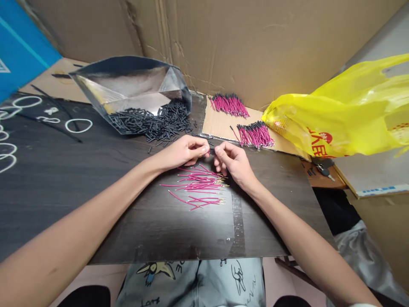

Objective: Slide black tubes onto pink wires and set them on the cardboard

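Note:
My left hand (191, 150) is closed in a pinch, with a bit of pink wire showing at its fingertips. Facing it, my right hand (232, 160) pinches a short black tube (212, 151) that sits between the two sets of fingertips. How far wire and tube overlap is hidden by the fingers. Just below the hands, a loose spread of pink wires (198, 186) with gold-coloured right ends lies on the dark table. Behind my left hand, an open silver-lined bag (134, 87) spills many short black tubes (159, 121).
Two bunches of black-tipped pink wires (255, 134) rest on a cardboard sheet (209, 121) at the back. A yellow plastic bag (335, 111) bulges at the right, near keys (323, 168). White rings (78, 125) and dark thin strips lie at the left of the table (128, 230).

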The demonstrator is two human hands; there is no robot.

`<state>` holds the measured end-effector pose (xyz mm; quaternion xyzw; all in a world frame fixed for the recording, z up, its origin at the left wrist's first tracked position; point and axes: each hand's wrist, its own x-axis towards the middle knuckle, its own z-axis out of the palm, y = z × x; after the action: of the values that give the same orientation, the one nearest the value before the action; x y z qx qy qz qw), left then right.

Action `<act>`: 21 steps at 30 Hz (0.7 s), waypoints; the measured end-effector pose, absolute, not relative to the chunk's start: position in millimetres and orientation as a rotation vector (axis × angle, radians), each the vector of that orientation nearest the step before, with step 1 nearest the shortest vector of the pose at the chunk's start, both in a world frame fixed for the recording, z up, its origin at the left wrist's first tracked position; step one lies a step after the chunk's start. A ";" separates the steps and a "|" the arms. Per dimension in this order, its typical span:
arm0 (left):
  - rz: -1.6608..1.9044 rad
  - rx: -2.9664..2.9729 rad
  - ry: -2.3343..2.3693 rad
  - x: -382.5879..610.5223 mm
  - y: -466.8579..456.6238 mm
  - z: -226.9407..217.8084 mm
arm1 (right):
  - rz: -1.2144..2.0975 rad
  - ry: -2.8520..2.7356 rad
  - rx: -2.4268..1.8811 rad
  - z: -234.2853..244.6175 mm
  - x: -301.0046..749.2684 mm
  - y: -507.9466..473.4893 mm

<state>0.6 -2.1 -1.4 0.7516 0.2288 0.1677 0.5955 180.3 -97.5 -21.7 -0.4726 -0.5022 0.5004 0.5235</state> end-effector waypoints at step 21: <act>0.358 1.686 0.533 8.3 -5.0 -4.2 | 1.430 -1.057 -1.064 -13.8 199.4 -90.3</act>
<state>8.3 -5.0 -4.2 0.7334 0.2317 0.1555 0.6199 199.4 -90.3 -13.8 -0.4419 -0.4389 0.5936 0.5095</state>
